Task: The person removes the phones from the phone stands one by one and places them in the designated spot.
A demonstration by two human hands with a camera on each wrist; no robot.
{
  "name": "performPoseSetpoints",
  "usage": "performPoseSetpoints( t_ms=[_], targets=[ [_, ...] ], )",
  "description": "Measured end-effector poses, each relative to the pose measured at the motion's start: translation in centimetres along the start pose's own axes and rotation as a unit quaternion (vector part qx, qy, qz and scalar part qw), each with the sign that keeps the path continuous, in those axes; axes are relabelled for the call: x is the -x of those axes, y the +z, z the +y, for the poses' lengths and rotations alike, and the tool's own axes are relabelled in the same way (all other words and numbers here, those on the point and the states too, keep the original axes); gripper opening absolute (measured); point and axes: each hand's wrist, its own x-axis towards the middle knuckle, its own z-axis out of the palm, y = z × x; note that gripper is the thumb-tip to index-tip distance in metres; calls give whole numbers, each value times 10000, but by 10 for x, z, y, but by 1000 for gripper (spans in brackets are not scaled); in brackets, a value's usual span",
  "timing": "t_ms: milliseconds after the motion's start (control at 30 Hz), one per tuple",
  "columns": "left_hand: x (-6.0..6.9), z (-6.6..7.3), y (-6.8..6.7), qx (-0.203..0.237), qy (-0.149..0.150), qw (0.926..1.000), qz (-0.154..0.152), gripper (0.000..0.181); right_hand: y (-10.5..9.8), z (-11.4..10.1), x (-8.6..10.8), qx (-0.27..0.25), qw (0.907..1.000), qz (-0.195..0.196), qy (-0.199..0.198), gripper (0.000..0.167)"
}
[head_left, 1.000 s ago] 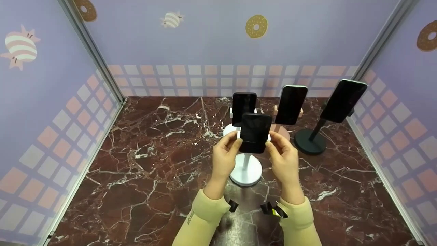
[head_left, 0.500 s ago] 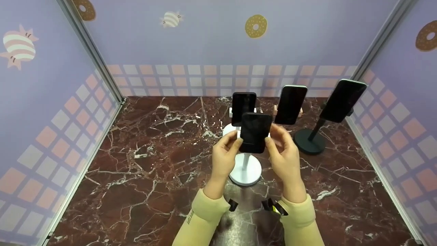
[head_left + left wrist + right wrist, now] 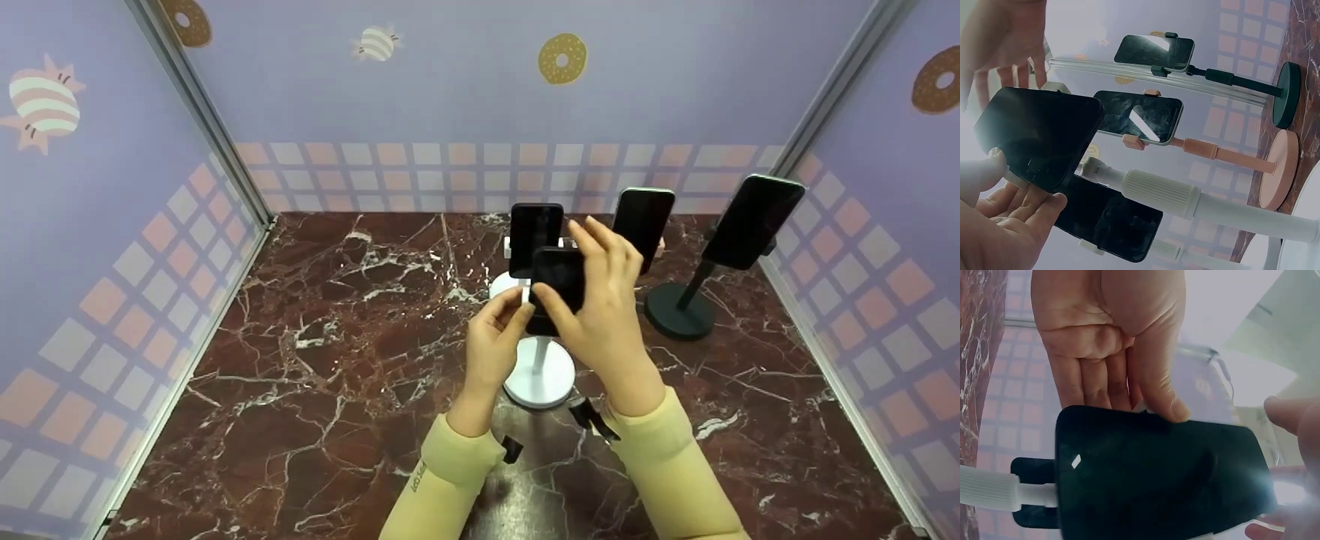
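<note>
Nearest: pale yellow sleeves (image 3: 450,480), black tabs at the cuffs, above a dark red marble tabletop (image 3: 300,420). Next, round base on the marble: white phone stand (image 3: 540,375). Mounted at its top, screen toward the wearer: black smartphone (image 3: 564,271). Pinching the white clamp (image 3: 526,292) at its left edge: left hand (image 3: 491,345). At its right side, unclenched, fingers extended, thumb crossing the screen in head view: right hand (image 3: 611,315). Contact with phone: can't tell. Just behind: second smartphone (image 3: 535,236) on another white stand (image 3: 501,286). Right of that: third smartphone (image 3: 646,217), pink stand (image 3: 1280,171). Farther right: fourth smartphone (image 3: 757,221), dark green stand (image 3: 679,311). Rearmost: lilac wall (image 3: 450,90), donut and candy prints above pink-and-white checks.
</note>
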Motion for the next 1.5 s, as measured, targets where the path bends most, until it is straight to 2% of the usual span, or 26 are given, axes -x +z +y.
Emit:
performPoseSetpoints(
  t_ms=[200, 400, 467, 633, 933, 1200, 1500],
  targets=[
    [0, -1, 0, -91, 116, 9999, 36, 31, 2, -9, -8, 474, 9981, -390, -25, 76],
    [2, -2, -1, -25, 158, 9998, -88, 55, 5, -16, -12, 773, 9940, -778, 36, 69],
    [2, -2, -2, -51, 117, 9999, -102, 51, 5, -19, -13, 920, 9915, -903, 165, 66],
    [2, -2, -1, -151, -31, 9999, -69, 25, 5, -28, -17, 1201, 9853, -1117, 481, 60],
    [2, -1, 0, 212, -276, 9994, -70, 24, 10, -33, -22, 1927, 9739, -1138, 375, 55],
    [2, -3, 0, 92, -69, 9999, 13, 26, 13, -36, -24, 2262, 9633, -1349, 525, 50],
    [2, -3, 1, 45, -17, 10000, 59, 26, 16, -37, -25, 2476, 9560, -1433, 652, 50]
  ],
)
